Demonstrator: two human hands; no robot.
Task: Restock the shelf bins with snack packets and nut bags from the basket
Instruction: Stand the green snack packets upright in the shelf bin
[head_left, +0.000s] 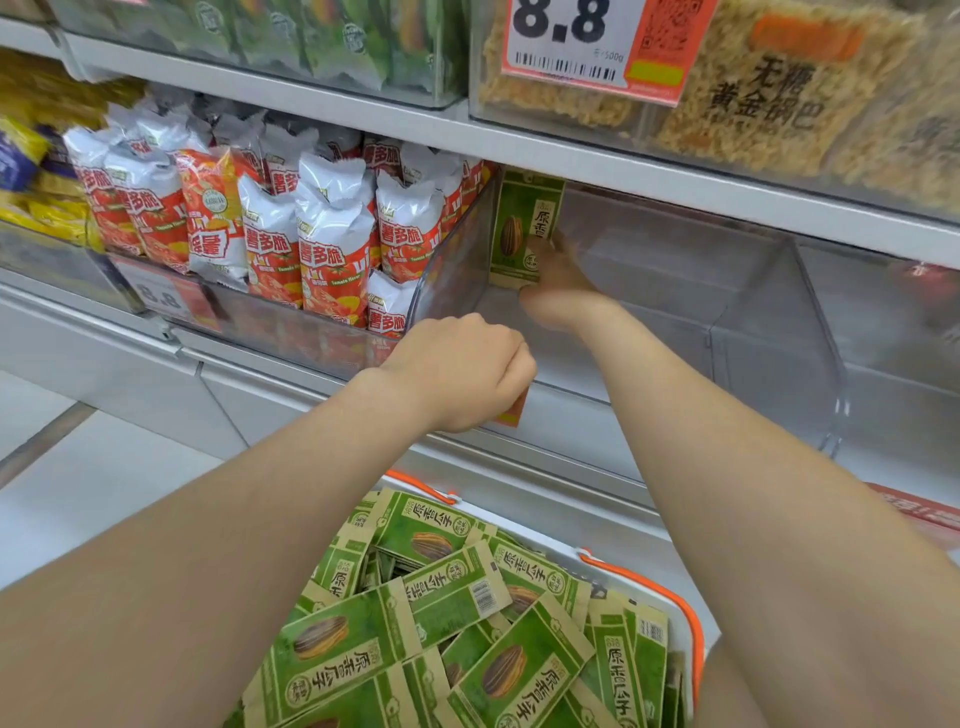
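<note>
Flat, glossy green-and-kraft seed packets (337, 639) heaped in white, orange-handled basket (644, 578), left hand (457, 371) curled over front rim of clear rigid plastic bin (769, 332), one matching packet (522, 223) held upright against bin's left wall, pinched by right hand (558, 291).

We see green and tan packets (337, 644) with a dark striped seed, red and white snack bags (270, 244), and orange handles (634, 576) on the white basket (678, 634).
</note>
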